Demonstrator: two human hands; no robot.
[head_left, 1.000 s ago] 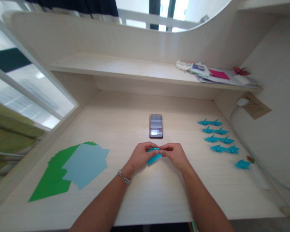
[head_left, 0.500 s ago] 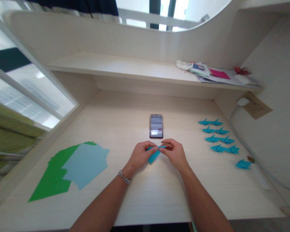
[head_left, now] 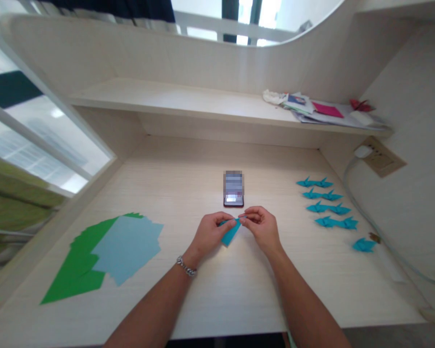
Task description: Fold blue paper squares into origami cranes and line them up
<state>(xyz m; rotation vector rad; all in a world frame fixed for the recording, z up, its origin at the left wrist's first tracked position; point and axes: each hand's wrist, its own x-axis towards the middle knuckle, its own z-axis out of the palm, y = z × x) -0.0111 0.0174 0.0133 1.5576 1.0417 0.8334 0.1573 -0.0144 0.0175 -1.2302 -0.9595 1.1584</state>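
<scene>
My left hand [head_left: 210, 234] and my right hand [head_left: 261, 229] meet over the middle of the pale wooden desk [head_left: 217, 290]. Between them they pinch a small folded piece of teal paper [head_left: 230, 232], whose pointed end hangs down toward me. My left wrist wears a metal bracelet [head_left: 186, 266]. Just beyond the hands a phone [head_left: 234, 188] lies flat on the desk. Several finished teal paper cranes [head_left: 324, 203] stand in rows to the right.
A fanned stack of green and light blue paper sheets [head_left: 108, 253] lies at the left. The shelf [head_left: 188, 101] above holds papers and a pink sheet [head_left: 326, 110] at its right end. A wall socket [head_left: 379, 155] with a plugged white cable is on the right wall.
The teal paper has been folded narrower between my fingers, and its lower tip now points down. Both hands have shifted slightly away from me, toward the phone.
</scene>
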